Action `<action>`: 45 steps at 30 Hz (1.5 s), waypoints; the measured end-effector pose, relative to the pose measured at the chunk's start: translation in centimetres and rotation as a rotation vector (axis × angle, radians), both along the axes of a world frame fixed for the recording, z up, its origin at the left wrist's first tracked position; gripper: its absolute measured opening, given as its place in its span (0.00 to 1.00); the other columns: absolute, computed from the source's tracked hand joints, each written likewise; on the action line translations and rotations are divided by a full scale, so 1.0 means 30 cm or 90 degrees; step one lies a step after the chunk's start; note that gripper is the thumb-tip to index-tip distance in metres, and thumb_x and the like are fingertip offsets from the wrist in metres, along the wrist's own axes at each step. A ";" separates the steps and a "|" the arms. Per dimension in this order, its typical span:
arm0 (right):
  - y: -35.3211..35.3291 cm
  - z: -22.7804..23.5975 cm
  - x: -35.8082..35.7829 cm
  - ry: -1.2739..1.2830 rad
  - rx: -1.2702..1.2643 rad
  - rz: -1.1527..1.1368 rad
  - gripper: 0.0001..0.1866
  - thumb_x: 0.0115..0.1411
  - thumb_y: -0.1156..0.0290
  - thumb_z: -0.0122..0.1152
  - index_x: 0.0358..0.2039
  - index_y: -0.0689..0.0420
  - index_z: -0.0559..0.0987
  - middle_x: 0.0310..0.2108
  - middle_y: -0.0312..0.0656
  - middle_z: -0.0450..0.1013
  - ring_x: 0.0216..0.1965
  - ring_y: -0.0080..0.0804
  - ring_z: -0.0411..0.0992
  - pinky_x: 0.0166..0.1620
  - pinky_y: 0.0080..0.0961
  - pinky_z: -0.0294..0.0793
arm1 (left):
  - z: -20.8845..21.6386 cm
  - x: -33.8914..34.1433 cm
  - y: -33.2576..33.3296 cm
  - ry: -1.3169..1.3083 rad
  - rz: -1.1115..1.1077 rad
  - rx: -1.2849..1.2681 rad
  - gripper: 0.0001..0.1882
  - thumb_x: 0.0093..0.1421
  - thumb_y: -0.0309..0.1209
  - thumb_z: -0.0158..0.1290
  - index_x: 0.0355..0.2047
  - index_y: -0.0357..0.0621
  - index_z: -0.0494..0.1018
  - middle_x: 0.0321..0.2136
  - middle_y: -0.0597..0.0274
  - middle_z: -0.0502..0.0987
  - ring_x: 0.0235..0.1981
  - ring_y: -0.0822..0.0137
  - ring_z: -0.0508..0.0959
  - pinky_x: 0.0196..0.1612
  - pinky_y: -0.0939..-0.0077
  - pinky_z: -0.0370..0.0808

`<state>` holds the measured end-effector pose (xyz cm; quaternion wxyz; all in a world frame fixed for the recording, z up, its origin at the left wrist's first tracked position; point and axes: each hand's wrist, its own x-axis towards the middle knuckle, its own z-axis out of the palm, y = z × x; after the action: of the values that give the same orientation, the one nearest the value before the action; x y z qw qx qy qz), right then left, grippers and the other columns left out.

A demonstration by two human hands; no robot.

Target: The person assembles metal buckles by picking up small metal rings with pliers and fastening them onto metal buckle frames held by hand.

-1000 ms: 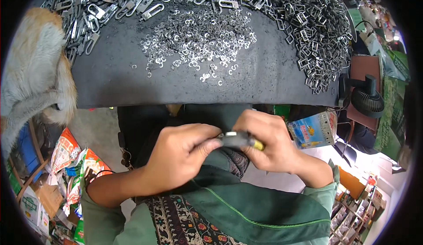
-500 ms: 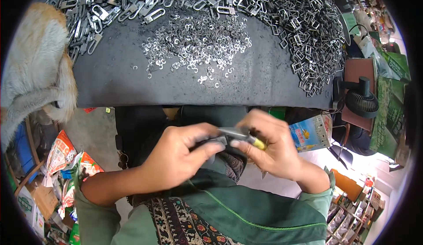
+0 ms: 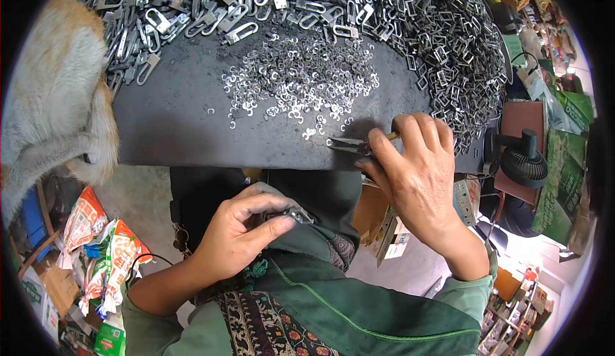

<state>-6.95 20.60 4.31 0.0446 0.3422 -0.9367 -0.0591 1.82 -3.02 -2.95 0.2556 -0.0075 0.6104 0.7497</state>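
Observation:
My right hand (image 3: 419,164) is closed round a pair of pliers (image 3: 349,144) with yellow on the handle. Their long jaws reach over the table's front edge, beside the nearest of many small C-shaped metal clips (image 3: 307,74). Below the edge, over my lap, my left hand (image 3: 246,224) pinches a small dark metal part (image 3: 296,216) between thumb and fingers. Most of that part is hidden in the hand, so its exact shape cannot be made out.
On the dark table (image 3: 173,132) lie heaps of long metal loop pieces (image 3: 237,26) and rectangular metal frames (image 3: 442,55). An orange and white furry animal (image 3: 61,87) lies at the left edge. A small black fan (image 3: 525,157) stands at right; bags (image 3: 122,253) are at lower left.
My right hand has moved up and away from the left, bringing the pliers over the tabletop near the clips. My left hand has drawn slightly left, still holding the metal part.

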 end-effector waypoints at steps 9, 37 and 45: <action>-0.003 0.054 -0.012 -0.062 0.024 0.031 0.18 0.44 0.60 0.68 0.32 0.55 0.75 0.29 0.39 0.65 0.35 0.36 0.67 0.37 0.35 0.64 | 0.040 -0.039 -0.011 -0.001 0.013 -0.003 0.09 0.59 0.25 0.57 0.39 0.35 0.77 0.34 0.61 0.78 0.37 0.73 0.76 0.43 0.78 0.71; 0.005 0.006 0.016 -0.117 -0.194 0.195 0.18 0.48 0.56 0.65 0.30 0.57 0.76 0.27 0.41 0.68 0.29 0.38 0.69 0.29 0.33 0.65 | 0.104 -0.082 -0.012 0.173 -0.034 -0.156 0.12 0.56 0.27 0.60 0.40 0.37 0.75 0.33 0.59 0.75 0.31 0.68 0.75 0.35 0.74 0.71; 0.065 -0.074 0.116 -0.176 -0.185 0.046 0.19 0.43 0.60 0.69 0.32 0.57 0.76 0.28 0.41 0.69 0.30 0.40 0.68 0.31 0.35 0.65 | 0.140 -0.364 -0.243 0.682 0.147 -0.978 0.12 0.57 0.27 0.55 0.42 0.41 0.75 0.34 0.51 0.72 0.35 0.49 0.74 0.38 0.60 0.71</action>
<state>-3.46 22.54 2.10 -0.0337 0.3704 -0.9197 0.1259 -9.08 -10.31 1.26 -0.2099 0.1115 0.9691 0.0665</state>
